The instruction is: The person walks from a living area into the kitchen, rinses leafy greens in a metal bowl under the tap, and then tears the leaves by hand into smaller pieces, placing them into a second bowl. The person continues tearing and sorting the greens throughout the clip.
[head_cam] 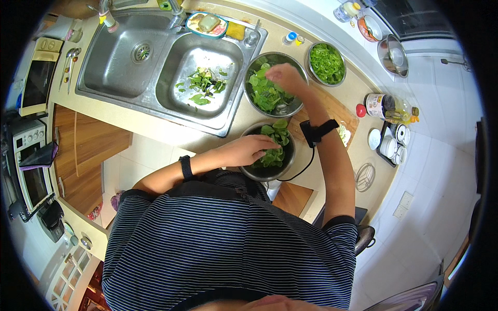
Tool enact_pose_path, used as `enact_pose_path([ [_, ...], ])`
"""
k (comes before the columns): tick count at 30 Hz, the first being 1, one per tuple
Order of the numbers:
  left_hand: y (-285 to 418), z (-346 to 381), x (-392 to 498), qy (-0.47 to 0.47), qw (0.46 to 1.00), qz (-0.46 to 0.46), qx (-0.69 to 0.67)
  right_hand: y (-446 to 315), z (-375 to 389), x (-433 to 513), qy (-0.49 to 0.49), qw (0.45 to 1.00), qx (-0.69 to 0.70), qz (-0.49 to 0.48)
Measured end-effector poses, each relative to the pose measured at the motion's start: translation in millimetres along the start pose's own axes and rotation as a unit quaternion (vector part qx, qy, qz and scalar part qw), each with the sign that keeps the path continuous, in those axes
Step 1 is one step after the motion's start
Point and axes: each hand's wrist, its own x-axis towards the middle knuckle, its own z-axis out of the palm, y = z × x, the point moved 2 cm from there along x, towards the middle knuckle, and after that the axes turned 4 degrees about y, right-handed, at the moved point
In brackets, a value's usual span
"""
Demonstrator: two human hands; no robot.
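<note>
My left hand (249, 149) reaches over the rim of the nearer metal bowl (286, 170), its fingers at the leafy greens (274, 153) inside. Whether any leaves are pinched there is hard to see. Above the farther stainless steel bowl (252, 99) is my right hand (286, 77), with its fingers curled downward and partly hidden. Loose green leaves (268, 95) lie in that bowl below it; I cannot tell if the hand grips any. Both wrists wear black straps, and a small device with a cable (309, 132) sits on the right one.
Left of the bowls is a double sink (161, 77) with leaf scraps (202, 85) in its right basin. A bowl of cut greens (327, 64) stands beyond the wooden cutting board (330, 107). Bottles (379, 105) and a tray of jars (393, 144) line the right wall.
</note>
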Motion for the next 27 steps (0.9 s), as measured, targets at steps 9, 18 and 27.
enact_pose_path([
  [9,6.1,-26.0,5.0,0.026,1.0,-0.004,-0.017,52.3,67.2,-23.3,-0.009,0.982,-0.177,0.063],
  [18,-1.2,-44.3,2.2,0.104,0.993,-0.033,-0.039,63.5,17.9,-25.6,0.104,0.965,-0.206,0.125],
  [27,-13.9,-71.4,8.0,0.176,0.983,-0.028,-0.039,68.0,32.9,-39.9,0.05,0.97,-0.207,0.12],
])
